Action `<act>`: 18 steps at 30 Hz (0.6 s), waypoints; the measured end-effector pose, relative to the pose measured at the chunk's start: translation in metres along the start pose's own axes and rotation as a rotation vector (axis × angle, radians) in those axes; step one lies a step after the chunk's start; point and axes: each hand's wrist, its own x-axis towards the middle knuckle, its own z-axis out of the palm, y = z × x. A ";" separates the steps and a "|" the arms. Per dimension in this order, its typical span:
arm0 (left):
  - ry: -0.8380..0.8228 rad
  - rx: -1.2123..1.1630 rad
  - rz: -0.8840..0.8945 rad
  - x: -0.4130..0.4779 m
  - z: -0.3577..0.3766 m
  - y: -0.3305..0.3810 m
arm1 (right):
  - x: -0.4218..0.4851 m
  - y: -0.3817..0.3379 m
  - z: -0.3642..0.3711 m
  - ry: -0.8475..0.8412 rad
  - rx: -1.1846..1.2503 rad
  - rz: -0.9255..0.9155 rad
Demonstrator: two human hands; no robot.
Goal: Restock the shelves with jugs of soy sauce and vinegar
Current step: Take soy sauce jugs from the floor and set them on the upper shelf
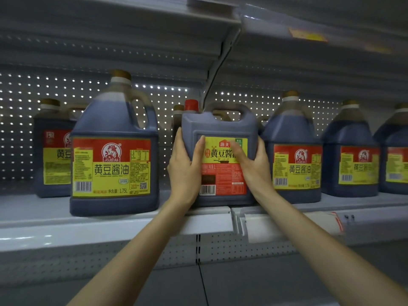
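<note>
Placing: our left hand and right hand clasp the red-capped jug, shelf lip just below; next, probably push rearward.

1. the large front jug on the left is showing 黄豆酱油 across its yellow and red label, with "净含量: 1.75l" running along the bottom edge beside a barcode. the blurred brand under the logo is probably reading 巧媳妇.
2. the red-capped jug in the middle is carrying a red badge reading 海天 above 黄豆酱, and the right hand is covering the rest.
3. the jug to its right is displaying 黄豆酱油.
4. the next jug is showing 黄豆酱, the end blurring out.
5. the back left jug is showing 黄豆, with the front jug hiding the rest.
6. the yellow tag on the upper shelf is blurring beyond reading.
</note>
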 end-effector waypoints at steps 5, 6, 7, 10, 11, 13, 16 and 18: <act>-0.062 -0.008 -0.066 -0.001 -0.003 0.003 | 0.000 -0.002 -0.001 -0.011 -0.054 0.047; -0.081 -0.007 -0.078 -0.003 -0.004 0.006 | -0.001 -0.004 -0.002 -0.024 -0.074 0.072; -0.099 -0.001 -0.087 -0.004 -0.006 0.010 | -0.001 -0.007 -0.003 -0.042 -0.097 0.098; -0.135 0.114 -0.048 -0.017 -0.014 0.024 | -0.005 -0.016 -0.010 -0.091 -0.193 0.157; -0.147 0.198 -0.007 -0.023 -0.016 0.026 | -0.008 -0.019 -0.013 -0.098 -0.219 0.167; -0.180 0.409 0.067 -0.040 -0.020 0.030 | -0.016 -0.026 -0.020 -0.115 -0.256 0.169; -0.212 0.660 0.202 -0.063 -0.024 0.030 | -0.033 -0.033 -0.036 -0.176 -0.394 0.150; -0.238 0.780 0.349 -0.070 -0.026 0.028 | -0.045 -0.036 -0.054 -0.234 -0.575 0.098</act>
